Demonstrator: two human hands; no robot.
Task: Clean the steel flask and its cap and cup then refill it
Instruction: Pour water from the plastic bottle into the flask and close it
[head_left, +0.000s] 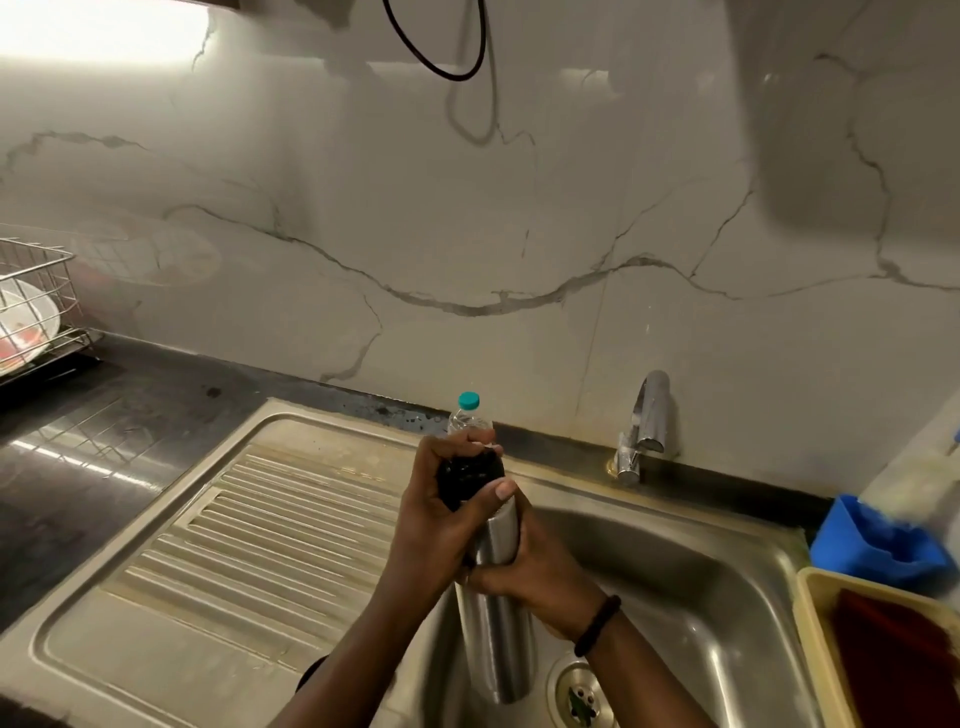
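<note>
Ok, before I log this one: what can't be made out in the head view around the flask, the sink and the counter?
- Flask top: the left hand wraps its black cap, so whether it is screwed on or loose is hidden.
- Plastic bottle: lower part hidden behind the hands.
- Tap: too small to tell whether water runs.
- Yellow tub: cut off by the right edge; its reddish contents are blurred.
- Dish rack: cut off by the left edge.

flask (496, 629) over sink (675, 561), bottle (466, 415) behind, tap (644, 426) right, rack (36, 312) far left
</note>
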